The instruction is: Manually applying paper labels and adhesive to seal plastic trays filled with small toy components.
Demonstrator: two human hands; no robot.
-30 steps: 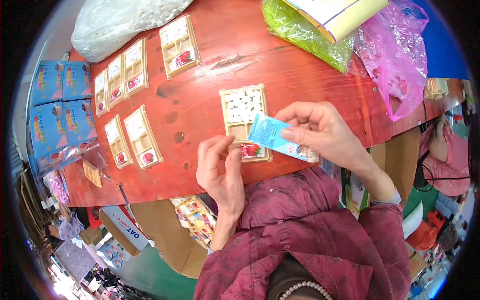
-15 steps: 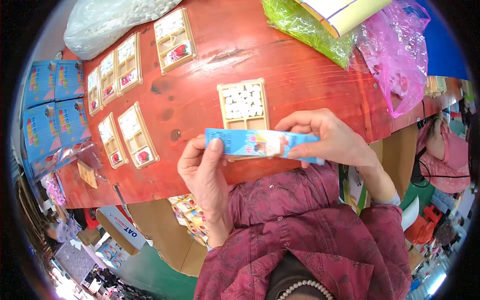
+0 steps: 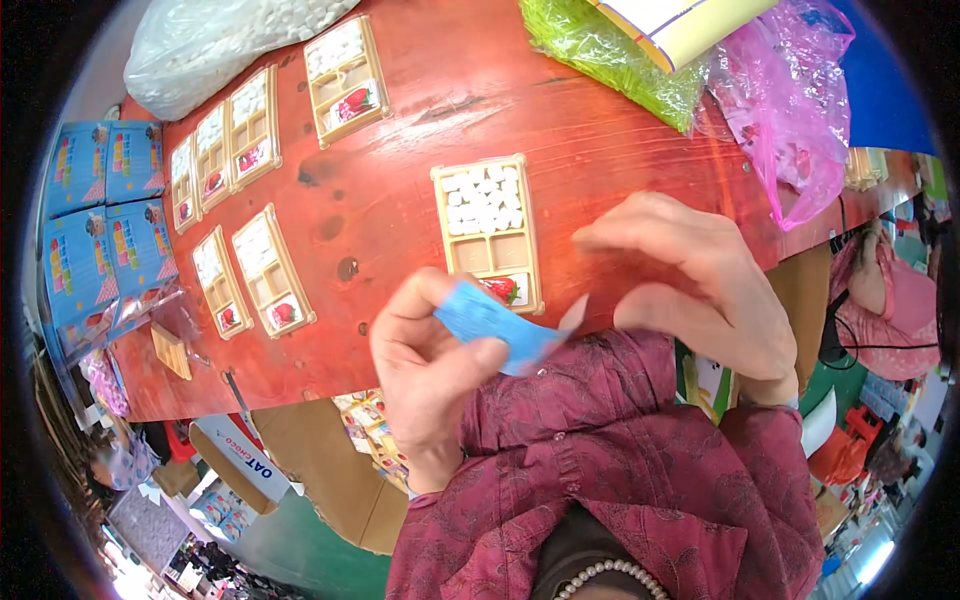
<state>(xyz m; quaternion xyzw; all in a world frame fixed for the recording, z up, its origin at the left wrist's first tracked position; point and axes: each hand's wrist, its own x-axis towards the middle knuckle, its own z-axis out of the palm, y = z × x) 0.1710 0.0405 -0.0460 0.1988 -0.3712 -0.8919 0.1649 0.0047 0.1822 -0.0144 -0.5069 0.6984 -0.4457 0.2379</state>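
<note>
My left hand (image 3: 425, 375) grips a small blue printed carton (image 3: 495, 325) between thumb and fingers, tilted down to the right. Its right end shows a pale flap and is blurred by motion. Apart from the carton, my right hand (image 3: 705, 285) has its fingers spread and thumb out, with nothing in it. Just beyond the carton lies a tan wooden tray (image 3: 437, 215) on the red table. White pellets (image 3: 483, 200) fill its far section, the two middle compartments are bare, and a strawberry picture card (image 3: 505, 290) shows at its near end, partly covered by the carton.
Several similar trays (image 3: 272, 270) lie at left and back. Blue boxes (image 3: 80, 250) are stacked at the far left. A clear bag of white pellets (image 3: 225, 50) sits at the back, with green packets (image 3: 620, 75) and a pink bag (image 3: 790, 110) at back right. Below the table edge stands an open cardboard box (image 3: 320, 465).
My right hand has let go of the carton and moved off to the right, opening. The left hand has turned the carton downward and nearer to me, uncovering more of the tray.
</note>
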